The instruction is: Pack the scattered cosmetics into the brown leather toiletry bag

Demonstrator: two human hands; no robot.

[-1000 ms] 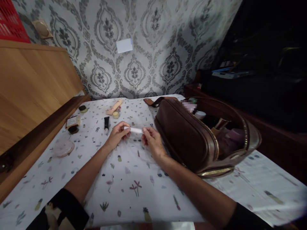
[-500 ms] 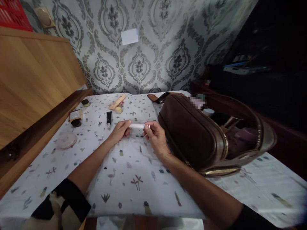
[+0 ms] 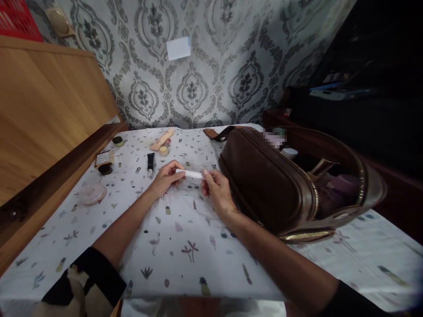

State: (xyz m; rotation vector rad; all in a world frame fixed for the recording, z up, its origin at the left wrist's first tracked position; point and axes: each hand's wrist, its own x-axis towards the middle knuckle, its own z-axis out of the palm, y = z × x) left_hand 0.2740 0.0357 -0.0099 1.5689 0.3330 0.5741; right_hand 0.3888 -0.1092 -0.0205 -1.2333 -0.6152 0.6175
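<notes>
A slim white tube (image 3: 193,174) is stretched between my two hands, a little above the patterned tablecloth. Its left end is pinched by my left hand (image 3: 167,178), fingers closed. Around the right end, the fingers of my right hand (image 3: 216,187) are also closed. What kind of tube it is I cannot make out. Just left of my left hand lies a small black tube (image 3: 150,164) with a clear tip. The brown leather bag (image 3: 261,180) stands close to the right of my right hand, unzipped, with several items inside.
Behind my hands lie a peach-coloured tube (image 3: 162,139) and a small yellow-lidded jar (image 3: 163,151). To the left are a round pink compact (image 3: 93,193), a glittery box (image 3: 105,158), a dark round lid (image 3: 105,169) and a green-lidded jar (image 3: 118,141). A wooden panel (image 3: 56,88) borders the left side.
My fingers have shifted on the white tube, and its right end now sits slightly lower than the left. The other items on the cloth have stayed in place.
</notes>
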